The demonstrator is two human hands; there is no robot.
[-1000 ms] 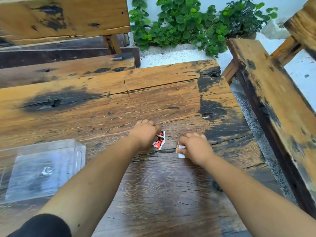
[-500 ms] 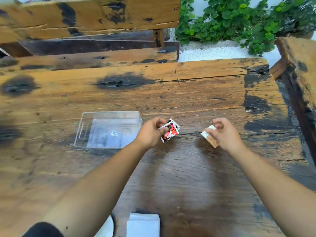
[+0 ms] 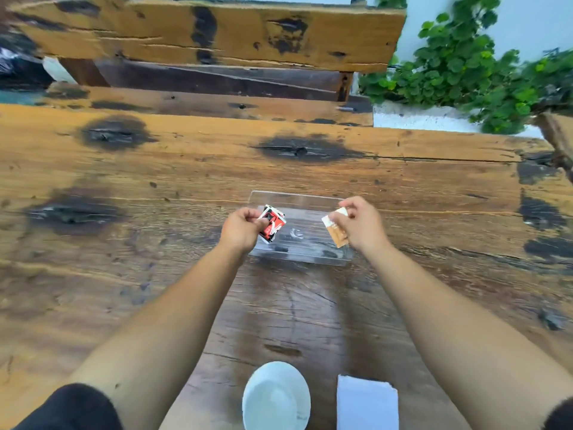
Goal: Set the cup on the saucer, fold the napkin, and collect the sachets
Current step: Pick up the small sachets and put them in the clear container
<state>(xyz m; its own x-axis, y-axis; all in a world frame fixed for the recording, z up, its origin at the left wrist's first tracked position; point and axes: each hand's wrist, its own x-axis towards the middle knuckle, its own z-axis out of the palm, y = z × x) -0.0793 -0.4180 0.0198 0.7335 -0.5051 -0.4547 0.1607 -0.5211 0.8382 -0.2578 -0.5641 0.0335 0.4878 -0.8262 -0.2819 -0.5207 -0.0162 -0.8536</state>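
My left hand [image 3: 240, 229] pinches red, black and white sachets [image 3: 273, 223] and holds them over the left part of a clear plastic box [image 3: 297, 256]. My right hand [image 3: 359, 226] grips a brown and white sachet [image 3: 335, 229] above the box's right part. At the near edge a white cup [image 3: 276, 395] is seen from above; whether a saucer lies under it I cannot tell. To its right lies a folded white napkin [image 3: 367, 405].
Everything rests on a rough, dark-stained wooden table [image 3: 155, 181]. A wooden bench [image 3: 217, 32] runs along the far side. Green plants [image 3: 465, 72] grow at the back right beside another wooden piece [image 3: 558, 135].
Both hands have carried their sachets from the right part of the table leftward to above the clear box. The view swung left, and the cup and napkin came into sight.
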